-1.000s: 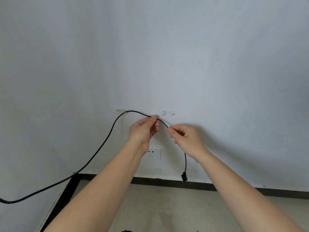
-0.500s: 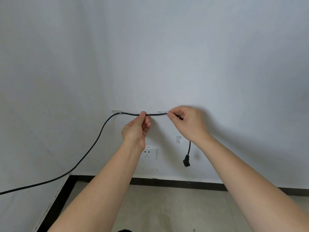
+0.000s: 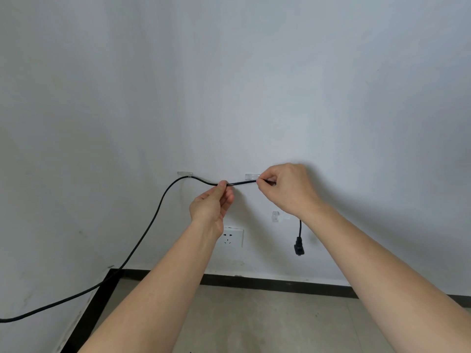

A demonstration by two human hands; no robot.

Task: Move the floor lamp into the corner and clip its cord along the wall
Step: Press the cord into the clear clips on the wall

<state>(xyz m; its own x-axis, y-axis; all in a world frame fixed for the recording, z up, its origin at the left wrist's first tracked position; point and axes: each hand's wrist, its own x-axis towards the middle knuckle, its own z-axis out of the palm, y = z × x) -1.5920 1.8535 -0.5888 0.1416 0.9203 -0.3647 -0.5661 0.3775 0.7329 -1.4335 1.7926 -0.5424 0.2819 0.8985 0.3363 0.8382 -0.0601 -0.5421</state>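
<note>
Pinching the black cord (image 3: 158,212) between thumb and forefinger, the left hand (image 3: 212,206) holds it just above and a little left of the white wall socket (image 3: 233,237); its fingers (image 3: 222,186) are closed tight on the cord and the other fingers curl loosely beneath. The right hand (image 3: 289,188), above and to the right of the socket, also has the cord nipped between thumb and fingertip, right at the second clear clip (image 3: 251,176) on the wall (image 3: 254,85). Whether the cord is seated in that clip cannot be told, since the fingertips cover the spot.

Between the two hands the cord runs taut and nearly level. Left of the left hand it rises in a shallow bend to the first clear clip (image 3: 184,173), which sits up and left of the socket, and passes under it. From there it drops in a long curve down the wall, crosses the black skirting (image 3: 267,281) at the room corner left of the socket, and leaves the view at the lower left edge.

Beyond the right hand the cord hangs straight down behind the wrist and ends in a black plug (image 3: 298,247), dangling free to the right of the socket at about its height. A third clear clip (image 3: 275,216) is stuck on the wall just above and right of the socket, with no cord in it. The grey floor (image 3: 254,322) lies below the socket.
</note>
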